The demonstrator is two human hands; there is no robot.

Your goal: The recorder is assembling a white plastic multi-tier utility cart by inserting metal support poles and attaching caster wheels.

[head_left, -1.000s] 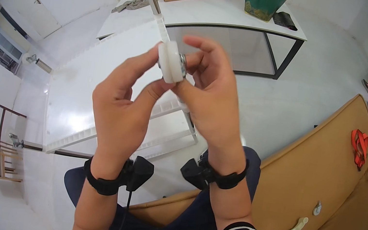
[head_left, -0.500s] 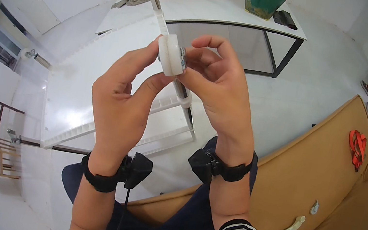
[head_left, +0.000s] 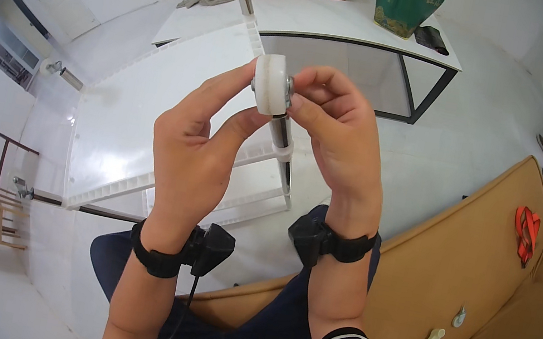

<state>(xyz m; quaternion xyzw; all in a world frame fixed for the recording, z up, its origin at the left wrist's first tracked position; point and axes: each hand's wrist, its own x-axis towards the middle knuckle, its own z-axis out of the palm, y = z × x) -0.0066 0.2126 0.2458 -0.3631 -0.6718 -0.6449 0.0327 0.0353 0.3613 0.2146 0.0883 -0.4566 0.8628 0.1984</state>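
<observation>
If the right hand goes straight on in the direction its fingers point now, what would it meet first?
The right hand would first meet the metal fitting on the side of the white wheel; they seem to be touching, though the exact depth is unclear.

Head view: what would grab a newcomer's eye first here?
Most likely the white caster wheel, held up near the centre between the person's two hands. Next, the bright red strap, lying on the tan sofa at the right. Then the big green container on the white table at the top.
</observation>
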